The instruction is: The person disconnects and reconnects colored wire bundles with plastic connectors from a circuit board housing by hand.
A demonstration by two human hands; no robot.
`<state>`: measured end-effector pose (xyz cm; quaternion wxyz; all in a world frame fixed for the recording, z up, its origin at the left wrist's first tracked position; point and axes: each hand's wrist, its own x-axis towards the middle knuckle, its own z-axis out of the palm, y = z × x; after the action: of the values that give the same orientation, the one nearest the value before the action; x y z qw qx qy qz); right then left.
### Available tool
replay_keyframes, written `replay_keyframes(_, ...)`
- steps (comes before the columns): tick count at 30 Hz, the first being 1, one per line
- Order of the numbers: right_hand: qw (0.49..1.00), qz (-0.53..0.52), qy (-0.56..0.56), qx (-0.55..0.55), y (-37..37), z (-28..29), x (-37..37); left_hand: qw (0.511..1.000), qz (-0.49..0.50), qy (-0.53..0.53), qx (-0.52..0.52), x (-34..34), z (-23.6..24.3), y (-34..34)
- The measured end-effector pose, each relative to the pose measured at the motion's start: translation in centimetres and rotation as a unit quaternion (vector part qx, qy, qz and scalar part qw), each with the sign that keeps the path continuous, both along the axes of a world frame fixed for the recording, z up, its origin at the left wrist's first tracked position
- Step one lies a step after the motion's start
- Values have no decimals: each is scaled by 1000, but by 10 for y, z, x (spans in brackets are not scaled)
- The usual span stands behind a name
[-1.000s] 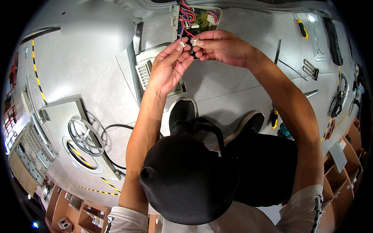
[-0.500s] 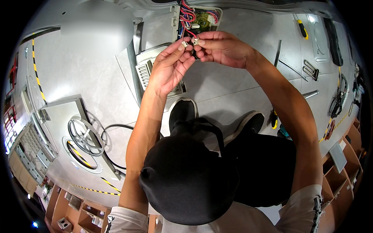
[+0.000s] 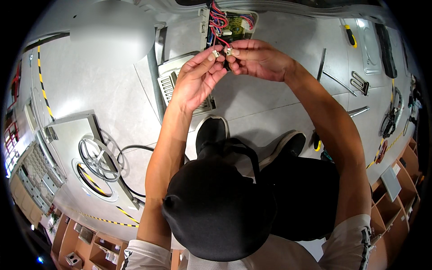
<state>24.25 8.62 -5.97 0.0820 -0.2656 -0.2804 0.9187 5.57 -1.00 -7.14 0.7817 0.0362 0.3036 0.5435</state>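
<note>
Between the thumb and fingers of my left hand is a small white wire connector. My right hand pinches another white wire connector, with a red wire leading up from it. The two connectors are side by side, a small gap apart. Just beyond them lies an open control box with a green circuit board inside. A bundle of red, blue and white wires spills over the box's left part. My fingertips partly hide both connectors.
A slotted pale plastic panel lies left of my hands beside a grey hose. Further left is a metal panel with a round opening. Rods, a heating element and a yellow-black screwdriver lie at the right.
My right hand has shifted slightly right and down with its connector, and the gap between the two connectors is a little wider. My left hand has barely moved.
</note>
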Motion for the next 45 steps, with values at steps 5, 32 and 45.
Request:
replay_keyframes(5,999,1,-26,31,1,5,2,999,5,49,-17,-2,3,-1)
replay_keyframes(32,950,-66,-188,242,-21,17,-9,920,5,391,14,18,19,-2)
replay_keyframes(45,915,-129,-212,318,-30,11,-14,905,38,424,22,23,15,-1)
